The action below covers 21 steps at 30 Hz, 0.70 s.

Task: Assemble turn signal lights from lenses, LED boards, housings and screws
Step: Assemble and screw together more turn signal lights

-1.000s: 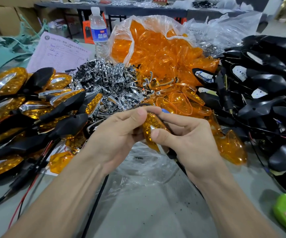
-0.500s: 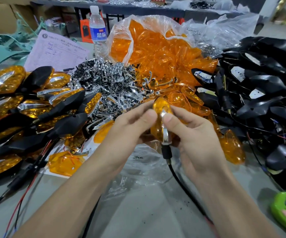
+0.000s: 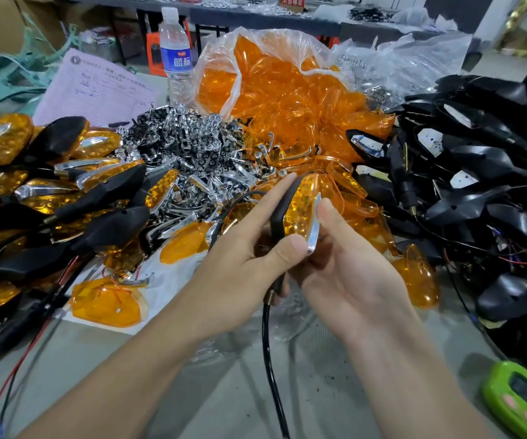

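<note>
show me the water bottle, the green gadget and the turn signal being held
water bottle (image 3: 176, 60), head view, on its blue label
green gadget (image 3: 494, 386), head view, on its green casing
turn signal (image 3: 300, 210), head view, on its amber lens

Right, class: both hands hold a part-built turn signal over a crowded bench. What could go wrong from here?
1. The left hand and right hand grip the turn signal mostly with thumbs and fingers. It might slip and drop into the chrome parts pile.
2. Its dangling black cable could tangle with the wired black housings close by.
</note>
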Available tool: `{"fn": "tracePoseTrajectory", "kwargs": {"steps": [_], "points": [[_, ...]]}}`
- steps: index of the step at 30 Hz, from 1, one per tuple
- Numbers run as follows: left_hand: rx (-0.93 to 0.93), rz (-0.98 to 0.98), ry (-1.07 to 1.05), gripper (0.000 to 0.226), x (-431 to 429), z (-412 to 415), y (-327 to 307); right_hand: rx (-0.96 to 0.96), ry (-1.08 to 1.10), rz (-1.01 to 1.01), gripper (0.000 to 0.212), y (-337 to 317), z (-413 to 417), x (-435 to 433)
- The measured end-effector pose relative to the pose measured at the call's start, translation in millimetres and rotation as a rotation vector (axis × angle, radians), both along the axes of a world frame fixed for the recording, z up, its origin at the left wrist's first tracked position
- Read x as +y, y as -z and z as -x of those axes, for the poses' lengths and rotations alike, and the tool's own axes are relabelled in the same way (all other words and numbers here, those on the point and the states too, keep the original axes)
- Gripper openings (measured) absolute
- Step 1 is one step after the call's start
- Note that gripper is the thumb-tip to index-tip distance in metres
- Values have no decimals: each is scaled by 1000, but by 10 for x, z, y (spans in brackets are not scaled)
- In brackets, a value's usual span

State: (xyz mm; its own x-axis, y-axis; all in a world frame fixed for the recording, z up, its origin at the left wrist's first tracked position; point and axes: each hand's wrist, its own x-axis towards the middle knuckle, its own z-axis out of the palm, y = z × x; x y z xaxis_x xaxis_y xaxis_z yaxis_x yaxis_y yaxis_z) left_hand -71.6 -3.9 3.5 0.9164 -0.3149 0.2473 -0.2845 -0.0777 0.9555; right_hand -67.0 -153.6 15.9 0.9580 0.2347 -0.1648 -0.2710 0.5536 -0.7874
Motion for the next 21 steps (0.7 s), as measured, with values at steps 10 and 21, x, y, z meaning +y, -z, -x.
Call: {"fn": "tracePoseTrajectory", "kwargs": {"steps": [10,21], "points": [[-62,-32,-148,55,-12,16,46,14,11,-80,35,46,2,69],[31,106,-107,41,13,-13,-26,-177,-92,85,25,61,-24,-44]]}}
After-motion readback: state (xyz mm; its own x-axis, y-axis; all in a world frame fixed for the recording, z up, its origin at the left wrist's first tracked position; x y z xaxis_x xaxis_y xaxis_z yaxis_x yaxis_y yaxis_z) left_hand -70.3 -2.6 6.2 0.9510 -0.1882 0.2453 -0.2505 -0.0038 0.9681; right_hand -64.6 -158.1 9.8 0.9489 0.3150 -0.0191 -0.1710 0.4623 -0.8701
